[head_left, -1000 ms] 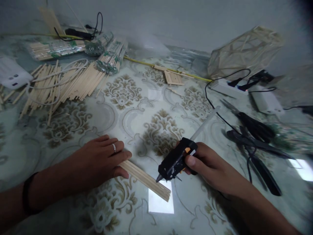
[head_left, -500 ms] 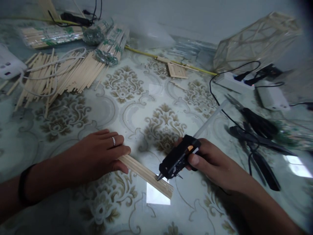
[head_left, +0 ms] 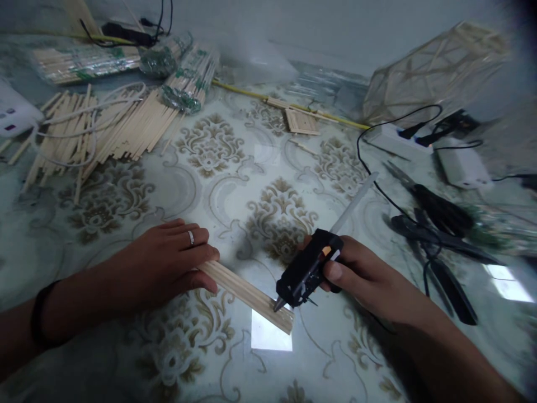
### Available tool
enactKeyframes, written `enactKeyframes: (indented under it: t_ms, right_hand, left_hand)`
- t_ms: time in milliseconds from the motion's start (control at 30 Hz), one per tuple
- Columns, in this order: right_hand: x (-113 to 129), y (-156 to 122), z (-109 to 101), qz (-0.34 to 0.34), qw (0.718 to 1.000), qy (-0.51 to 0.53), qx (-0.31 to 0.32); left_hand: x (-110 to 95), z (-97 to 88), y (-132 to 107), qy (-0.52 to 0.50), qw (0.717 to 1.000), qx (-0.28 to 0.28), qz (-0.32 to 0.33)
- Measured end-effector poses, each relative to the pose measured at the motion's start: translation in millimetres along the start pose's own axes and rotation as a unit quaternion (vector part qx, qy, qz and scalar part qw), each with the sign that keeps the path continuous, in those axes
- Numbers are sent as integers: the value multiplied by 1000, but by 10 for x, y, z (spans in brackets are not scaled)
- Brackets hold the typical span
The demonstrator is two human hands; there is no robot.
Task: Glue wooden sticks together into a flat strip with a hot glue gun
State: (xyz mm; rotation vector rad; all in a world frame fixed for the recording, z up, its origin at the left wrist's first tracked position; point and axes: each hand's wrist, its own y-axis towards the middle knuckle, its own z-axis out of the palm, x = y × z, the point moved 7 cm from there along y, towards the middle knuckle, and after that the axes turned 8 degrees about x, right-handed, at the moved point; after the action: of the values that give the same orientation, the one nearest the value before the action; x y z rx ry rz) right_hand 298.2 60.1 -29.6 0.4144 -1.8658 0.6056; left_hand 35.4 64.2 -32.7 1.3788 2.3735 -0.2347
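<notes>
My left hand (head_left: 168, 260) lies flat on the near end of a strip of glued wooden sticks (head_left: 251, 295), fingers stretched out and pressing it to the patterned floor; a ring is on one finger. My right hand (head_left: 361, 277) grips a black hot glue gun (head_left: 308, 271) with a white glue stick jutting from its back. The gun's nozzle touches the strip near its far right end.
A heap of loose wooden sticks (head_left: 104, 131) and wrapped stick bundles (head_left: 184, 84) lie far left. A small stick panel (head_left: 301, 122) sits at centre back, a stick-frame model (head_left: 432, 73) far right. Scissors (head_left: 436, 210), black cables and a power strip (head_left: 390, 140) lie to the right.
The glue gun's nozzle has slid a little along the strip towards its right end. My left hand stays pressed on the sticks. The view shifted slightly.
</notes>
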Motion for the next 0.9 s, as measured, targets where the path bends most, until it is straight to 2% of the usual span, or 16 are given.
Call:
enactKeyframes:
  t_ms: [233,500,900]
  right_hand:
    - [17,2,1,1,1000,11,6]
    - [-126,-57,-89,9,1000,10,-3]
    - [64,13,-13,-41,998,27,35]
  left_hand:
    - [25,-50,8,-28,999,18,4]
    - [47,-59,8,-68,997,27,2]
    - [33,-64,16,-71,997,18,25]
